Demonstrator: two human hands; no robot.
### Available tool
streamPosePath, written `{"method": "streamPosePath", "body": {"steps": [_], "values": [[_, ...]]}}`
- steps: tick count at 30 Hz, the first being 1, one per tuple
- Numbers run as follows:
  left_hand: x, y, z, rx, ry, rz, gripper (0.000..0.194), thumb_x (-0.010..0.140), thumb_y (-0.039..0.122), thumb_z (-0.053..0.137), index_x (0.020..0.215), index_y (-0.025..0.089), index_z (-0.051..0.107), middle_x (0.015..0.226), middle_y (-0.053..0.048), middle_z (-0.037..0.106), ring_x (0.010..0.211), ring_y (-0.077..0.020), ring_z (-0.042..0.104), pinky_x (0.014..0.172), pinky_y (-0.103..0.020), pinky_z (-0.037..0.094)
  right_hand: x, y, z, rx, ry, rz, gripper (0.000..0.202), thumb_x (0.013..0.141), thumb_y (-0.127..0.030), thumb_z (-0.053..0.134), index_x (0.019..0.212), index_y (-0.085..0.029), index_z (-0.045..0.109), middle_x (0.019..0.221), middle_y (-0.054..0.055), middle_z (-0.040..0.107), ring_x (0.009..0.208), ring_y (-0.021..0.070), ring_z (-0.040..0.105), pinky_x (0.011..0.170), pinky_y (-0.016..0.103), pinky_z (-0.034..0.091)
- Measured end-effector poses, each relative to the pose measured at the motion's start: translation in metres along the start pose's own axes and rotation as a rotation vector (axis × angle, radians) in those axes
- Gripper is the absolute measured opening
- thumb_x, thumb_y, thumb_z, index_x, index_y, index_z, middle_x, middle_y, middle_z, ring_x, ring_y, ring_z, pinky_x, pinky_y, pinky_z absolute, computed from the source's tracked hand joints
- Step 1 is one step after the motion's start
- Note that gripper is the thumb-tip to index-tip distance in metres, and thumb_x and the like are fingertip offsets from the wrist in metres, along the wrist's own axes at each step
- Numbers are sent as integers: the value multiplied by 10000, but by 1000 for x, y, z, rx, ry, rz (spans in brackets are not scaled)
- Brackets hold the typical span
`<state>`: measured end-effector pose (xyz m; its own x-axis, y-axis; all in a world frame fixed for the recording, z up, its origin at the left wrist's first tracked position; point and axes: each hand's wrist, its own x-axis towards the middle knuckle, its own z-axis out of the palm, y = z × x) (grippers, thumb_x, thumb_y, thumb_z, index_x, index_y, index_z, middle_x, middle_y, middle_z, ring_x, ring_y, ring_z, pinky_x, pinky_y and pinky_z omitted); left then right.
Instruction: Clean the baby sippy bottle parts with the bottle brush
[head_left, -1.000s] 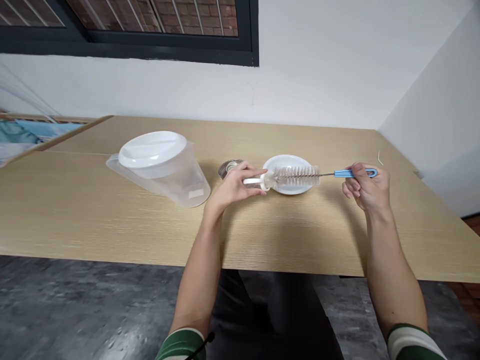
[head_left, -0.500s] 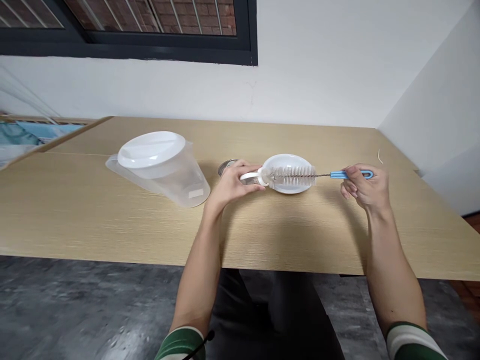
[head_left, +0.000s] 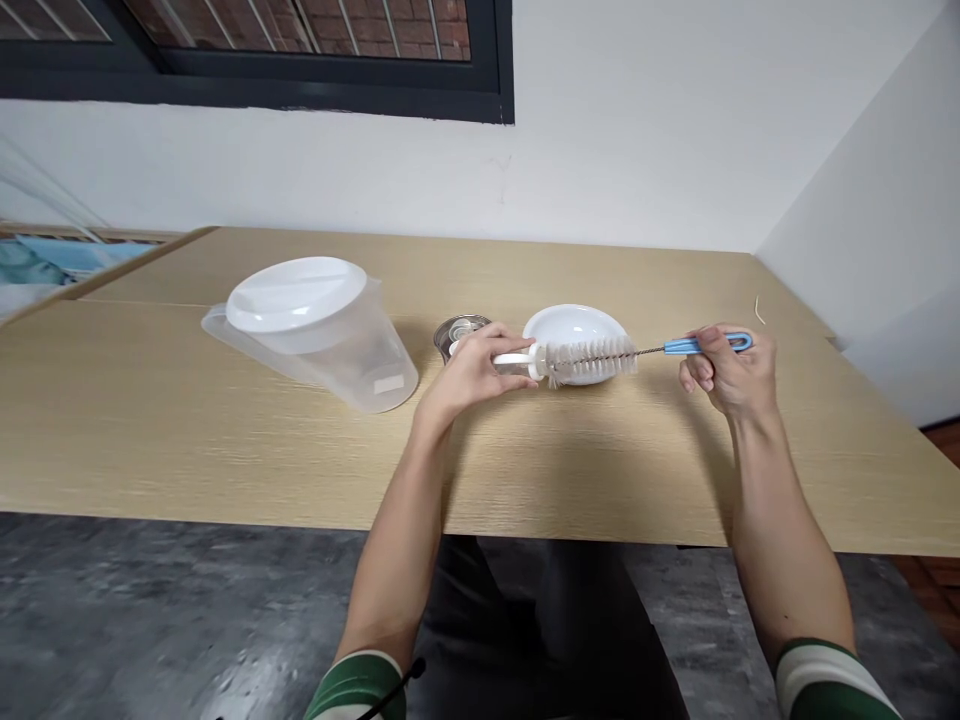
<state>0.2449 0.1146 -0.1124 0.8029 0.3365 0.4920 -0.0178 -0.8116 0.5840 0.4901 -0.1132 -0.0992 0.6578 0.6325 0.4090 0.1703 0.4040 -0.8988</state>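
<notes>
In the head view, my right hand point(head_left: 731, 368) is closed around the blue handle of a bottle brush point(head_left: 592, 354), which lies level and points left. My left hand point(head_left: 480, 370) grips a small white plastic piece point(head_left: 534, 361) with a ring-like collar, between thumb and fingers. The tip of the clear bristles meets this collar; whether it reaches inside is hard to tell. Behind the bristles a white bowl point(head_left: 574, 320) rests on the table. A small metal bowl point(head_left: 444, 335) sits just behind my left hand, partly covered by it, with small pale items inside.
A translucent pitcher point(head_left: 322, 345) with a white lid stands on the left of the wooden table point(head_left: 225, 440). A short pale string point(head_left: 759, 310) lies at the back right. The wall point(head_left: 637, 150) and a dark window frame point(head_left: 337, 90) rise behind the table.
The white piece and the brush have shifted slightly right, along with my left hand's fingers. More of the metal bowl shows now. Both hands keep their hold.
</notes>
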Motion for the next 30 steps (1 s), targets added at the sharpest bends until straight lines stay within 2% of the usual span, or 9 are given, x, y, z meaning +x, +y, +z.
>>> {"method": "streamPosePath", "body": {"steps": [4, 9, 12, 21, 27, 30], "values": [[0, 1, -1, 14, -31, -19, 508, 694, 384, 892, 1165, 256, 750, 1017, -32, 670, 904, -193, 645, 858, -344, 502, 2, 0, -1, 24, 29, 15, 368, 734, -492, 855, 700, -155, 712, 372, -78, 420, 294, 53, 344, 322, 243, 426], [0, 0, 0, 42, -43, -5, 477, 718, 313, 875, 1173, 255, 746, 1048, -41, 671, 942, -200, 651, 882, -353, 511, 4, 2, 3, 31, 69, 178, 415, 710, -526, 863, 707, -156, 675, 389, -102, 376, 303, 39, 318, 308, 218, 415], [0, 0, 1, 51, -35, 6, 474, 725, 295, 869, 1180, 250, 744, 1055, -44, 671, 939, -199, 655, 884, -351, 513, 5, 4, 9, 37, 97, 218, 442, 683, -545, 873, 699, -161, 654, 386, -112, 353, 307, 34, 308, 315, 209, 430], [0, -1, 1, 21, 3, 16, 469, 703, 367, 886, 1143, 260, 761, 995, -30, 668, 871, -182, 643, 827, -327, 504, -2, 10, 14, 7, 52, -36, 407, 787, -555, 791, 726, -166, 686, 378, -91, 412, 298, 61, 360, 359, 254, 496], [0, -3, 1, 1, -28, -5, 450, 712, 407, 872, 1126, 261, 768, 964, -30, 663, 861, -190, 636, 814, -335, 498, -3, 12, 7, 3, -36, -77, 379, 793, -539, 792, 750, -168, 726, 387, -73, 445, 323, 78, 418, 408, 279, 525], [0, -1, 0, -8, -26, -17, 462, 695, 424, 880, 1114, 261, 772, 958, -29, 664, 858, -192, 637, 815, -338, 501, -2, 12, 8, 8, -34, -62, 422, 762, -580, 800, 750, -165, 728, 387, -68, 452, 326, 80, 424, 428, 286, 542]]}}
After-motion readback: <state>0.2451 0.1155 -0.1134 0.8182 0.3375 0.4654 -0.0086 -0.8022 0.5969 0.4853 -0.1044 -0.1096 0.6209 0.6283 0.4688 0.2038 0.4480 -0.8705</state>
